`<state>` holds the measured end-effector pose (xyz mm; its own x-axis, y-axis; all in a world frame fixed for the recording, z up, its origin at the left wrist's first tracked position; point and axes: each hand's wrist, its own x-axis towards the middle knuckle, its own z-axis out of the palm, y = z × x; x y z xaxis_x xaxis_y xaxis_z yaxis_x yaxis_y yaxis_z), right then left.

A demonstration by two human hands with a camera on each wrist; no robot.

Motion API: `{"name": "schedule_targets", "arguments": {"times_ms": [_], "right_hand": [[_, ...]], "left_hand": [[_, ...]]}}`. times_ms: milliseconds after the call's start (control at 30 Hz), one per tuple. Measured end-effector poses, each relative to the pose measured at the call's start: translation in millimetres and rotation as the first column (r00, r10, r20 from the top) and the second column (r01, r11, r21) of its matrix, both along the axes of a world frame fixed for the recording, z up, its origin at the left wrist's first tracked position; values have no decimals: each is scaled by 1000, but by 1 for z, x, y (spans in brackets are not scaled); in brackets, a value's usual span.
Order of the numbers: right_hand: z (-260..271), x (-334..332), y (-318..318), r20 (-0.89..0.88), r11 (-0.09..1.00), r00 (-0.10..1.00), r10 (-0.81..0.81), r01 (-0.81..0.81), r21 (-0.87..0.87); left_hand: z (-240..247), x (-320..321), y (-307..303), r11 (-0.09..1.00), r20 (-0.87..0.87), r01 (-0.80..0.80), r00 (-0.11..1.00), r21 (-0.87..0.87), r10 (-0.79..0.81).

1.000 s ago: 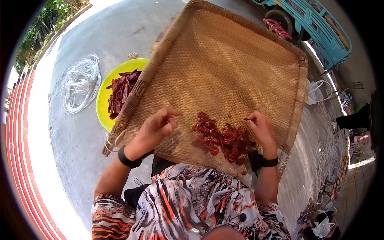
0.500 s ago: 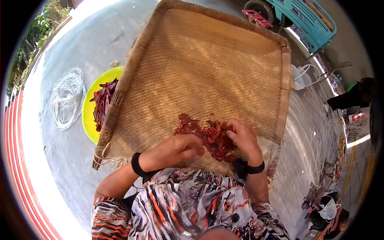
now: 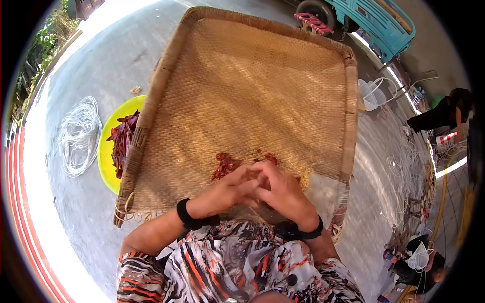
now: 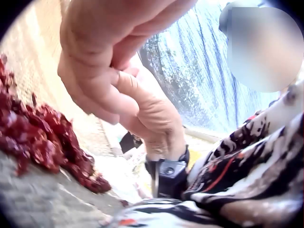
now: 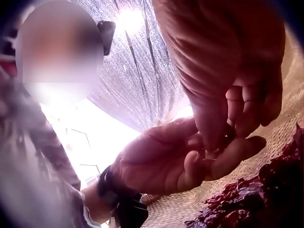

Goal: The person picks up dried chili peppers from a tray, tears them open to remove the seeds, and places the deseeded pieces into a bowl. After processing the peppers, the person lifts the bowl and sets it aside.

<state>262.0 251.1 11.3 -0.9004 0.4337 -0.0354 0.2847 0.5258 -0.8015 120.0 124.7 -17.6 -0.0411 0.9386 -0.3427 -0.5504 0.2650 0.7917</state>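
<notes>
Dried red chilies (image 3: 222,166) (image 4: 47,137) (image 5: 237,202) lie in a heap on a woven tray (image 3: 247,96), partly covered by the hands in the head view. Both hands meet over the heap's near side. In the right wrist view, the right hand (image 3: 285,194) (image 4: 156,114) (image 5: 223,52) pinches a small dark chili piece (image 5: 228,135) between thumb and fingers. The left hand (image 3: 225,193) (image 4: 109,52) (image 5: 156,159) is palm up, its curled fingers at the same piece. Most of that piece is hidden by fingers.
Left of the tray, a yellow-green plate (image 3: 105,164) holds more chilies, partly under the tray's rim. Coiled white cord (image 3: 78,136) lies further left. At the right are a clear basket (image 3: 371,96), loose cords (image 3: 404,177), a teal cart (image 3: 379,25) and people (image 3: 449,113).
The hands were apart at either side of the heap; the left hand has moved right, and both now touch over the chilies. The tray has shifted left and down in the head view.
</notes>
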Motion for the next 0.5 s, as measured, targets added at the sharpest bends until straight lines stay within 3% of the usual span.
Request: {"name": "schedule_targets", "arguments": {"times_ms": [33, 133, 267, 300, 500], "right_hand": [[1, -2, -1, 8, 999, 1000, 3, -3, -32], [1, 0, 8, 35, 996, 995, -94, 94, 0], [-13, 10, 39, 80, 953, 964, -253, 234, 193], [-23, 14, 45, 90, 938, 958, -272, 243, 247], [-45, 7, 45, 133, 914, 948, -290, 234, 331]], "left_hand": [[-2, 0, 1, 999, 124, -27, 992, -45, 32], [-10, -15, -10, 995, 196, -51, 978, -81, 66], [6, -50, -36, 979, 160, -202, 967, -3, 200], [15, -59, -44, 953, 95, -304, 948, -3, 303], [26, -135, -104, 647, -169, -746, 625, 157, 762]]}}
